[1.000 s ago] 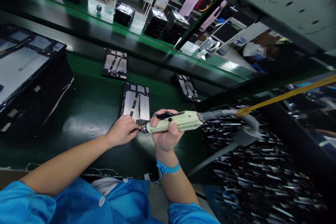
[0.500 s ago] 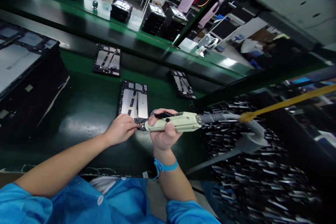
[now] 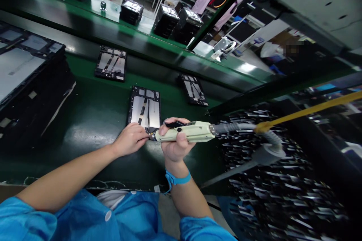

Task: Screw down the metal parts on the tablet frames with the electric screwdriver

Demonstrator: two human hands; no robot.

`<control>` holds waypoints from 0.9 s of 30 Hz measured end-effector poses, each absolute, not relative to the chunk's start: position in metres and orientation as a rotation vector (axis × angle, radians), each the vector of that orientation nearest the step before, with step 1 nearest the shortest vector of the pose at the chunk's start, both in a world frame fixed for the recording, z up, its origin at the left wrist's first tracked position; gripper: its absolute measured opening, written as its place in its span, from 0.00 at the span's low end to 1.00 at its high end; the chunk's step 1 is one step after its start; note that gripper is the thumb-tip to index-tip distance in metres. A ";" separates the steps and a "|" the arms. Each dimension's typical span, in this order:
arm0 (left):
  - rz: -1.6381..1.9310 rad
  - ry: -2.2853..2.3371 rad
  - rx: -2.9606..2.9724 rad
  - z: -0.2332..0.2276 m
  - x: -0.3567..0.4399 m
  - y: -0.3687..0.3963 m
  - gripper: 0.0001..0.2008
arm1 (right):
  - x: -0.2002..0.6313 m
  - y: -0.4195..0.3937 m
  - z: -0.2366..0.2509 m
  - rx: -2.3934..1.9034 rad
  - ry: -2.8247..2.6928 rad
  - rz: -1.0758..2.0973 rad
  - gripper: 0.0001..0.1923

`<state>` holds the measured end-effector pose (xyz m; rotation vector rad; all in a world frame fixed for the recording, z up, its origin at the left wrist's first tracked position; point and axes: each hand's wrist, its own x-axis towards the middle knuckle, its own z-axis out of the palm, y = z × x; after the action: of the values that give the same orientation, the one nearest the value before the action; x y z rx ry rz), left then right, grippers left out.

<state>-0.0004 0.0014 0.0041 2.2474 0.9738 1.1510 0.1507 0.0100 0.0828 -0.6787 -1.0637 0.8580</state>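
Observation:
My right hand (image 3: pixel 177 145) is wrapped around a pale green electric screwdriver (image 3: pixel 195 131) held almost level, its tip pointing left. At that tip, the fingertips of my left hand (image 3: pixel 130 139) are pinched together; whatever is between them is hidden. Just beyond both hands lies an opened tablet (image 3: pixel 154 111), its silver back and dark flat cables showing. The near edge of this tablet is covered by my hands and the tool. A grey cable sleeve (image 3: pixel 229 128) runs from the screwdriver's rear to the right.
Two similar opened units, one at the back left (image 3: pixel 111 64) and one at the right (image 3: pixel 194 89), lie on the green surface. A tall stack of units (image 3: pixel 31 83) stands left. A yellow strap (image 3: pixel 311 110) ties up the cable. Dense dark-and-silver parts (image 3: pixel 277 180) fill the right side.
The two units farther back have shifted slightly left. Both hands, the screwdriver and the near tablet stay almost where they were.

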 end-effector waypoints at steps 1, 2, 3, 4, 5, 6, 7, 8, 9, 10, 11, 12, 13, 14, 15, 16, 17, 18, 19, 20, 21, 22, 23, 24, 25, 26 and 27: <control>1.140 0.977 2.248 0.004 0.000 0.001 0.09 | 0.151 0.010 0.083 -0.682 -1.063 0.859 0.13; 1.135 0.977 2.249 0.004 -0.001 0.002 0.09 | 0.151 0.010 0.084 -0.682 -1.063 0.861 0.13; 1.135 0.974 2.248 0.005 -0.001 0.002 0.09 | 0.151 0.010 0.084 -0.677 -1.062 0.861 0.13; 1.139 0.970 2.247 0.005 -0.001 0.002 0.09 | 0.151 0.010 0.085 -0.669 -1.059 0.860 0.13; 1.147 0.965 2.245 0.005 0.000 0.002 0.09 | 0.151 0.010 0.085 -0.658 -1.057 0.856 0.12; 1.156 0.961 2.244 0.005 0.000 0.002 0.09 | 0.151 0.010 0.086 -0.649 -1.056 0.852 0.12; 1.165 0.958 2.242 0.004 0.000 0.002 0.09 | 0.151 0.011 0.086 -0.643 -1.054 0.847 0.12; 1.174 0.956 2.239 0.004 0.000 0.002 0.10 | 0.151 0.011 0.086 -0.639 -1.052 0.844 0.12; 1.181 0.954 2.237 0.004 0.000 0.002 0.10 | 0.151 0.011 0.086 -0.634 -1.052 0.842 0.12; 1.188 0.951 2.235 0.004 0.000 0.002 0.10 | 0.151 0.011 0.086 -0.632 -1.053 0.842 0.12; 1.192 0.947 2.234 0.003 0.000 0.003 0.10 | 0.151 0.011 0.086 -0.631 -1.054 0.843 0.12; 1.195 0.945 2.233 0.003 0.000 0.003 0.10 | 0.152 0.011 0.085 -0.631 -1.054 0.843 0.12; 1.197 0.942 2.233 0.003 0.000 0.003 0.10 | 0.152 0.011 0.085 -0.634 -1.054 0.842 0.13; 1.199 0.939 2.233 0.002 0.000 0.003 0.10 | 0.151 0.011 0.084 -0.641 -1.053 0.841 0.13; 1.201 0.937 2.231 0.002 0.000 0.003 0.10 | 0.151 0.011 0.084 -0.650 -1.050 0.840 0.13; 1.205 0.935 2.229 0.002 0.000 0.003 0.10 | 0.151 0.011 0.083 -0.657 -1.048 0.841 0.13; 1.211 0.934 2.227 0.002 0.000 0.003 0.10 | 0.151 0.011 0.083 -0.658 -1.048 0.844 0.13; 1.216 0.934 2.224 0.002 -0.001 0.003 0.10 | 0.151 0.011 0.083 -0.654 -1.048 0.848 0.13; 1.217 0.934 2.222 0.002 -0.001 0.003 0.10 | 0.150 0.011 0.083 -0.646 -1.049 0.849 0.13; 1.215 0.935 2.222 0.003 -0.001 0.003 0.10 | 0.150 0.011 0.083 -0.638 -1.053 0.848 0.13; 1.213 0.936 2.222 0.003 -0.001 0.003 0.10 | 0.150 0.011 0.083 -0.636 -1.057 0.843 0.13; 1.210 0.936 2.223 0.003 0.000 0.003 0.10 | 0.150 0.011 0.083 -0.640 -1.062 0.834 0.13; 1.207 0.936 2.224 0.002 0.000 0.003 0.10 | 0.149 0.011 0.083 -0.650 -1.067 0.823 0.13; 1.208 0.934 2.226 0.002 0.000 0.003 0.10 | 0.149 0.011 0.083 -0.662 -1.070 0.813 0.13; 1.213 0.932 2.227 0.002 0.000 0.003 0.10 | 0.149 0.012 0.083 -0.668 -1.073 0.806 0.13; 1.218 0.930 2.227 0.001 0.000 0.003 0.10 | 0.149 0.012 0.083 -0.670 -1.073 0.800 0.13; 1.222 0.929 2.227 0.001 0.001 0.003 0.10 | 0.149 0.011 0.083 -0.668 -1.071 0.797 0.13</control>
<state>0.0005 0.0032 0.0010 2.2275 0.9293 1.2215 0.1489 0.0115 0.0827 -0.6682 -1.0713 0.7967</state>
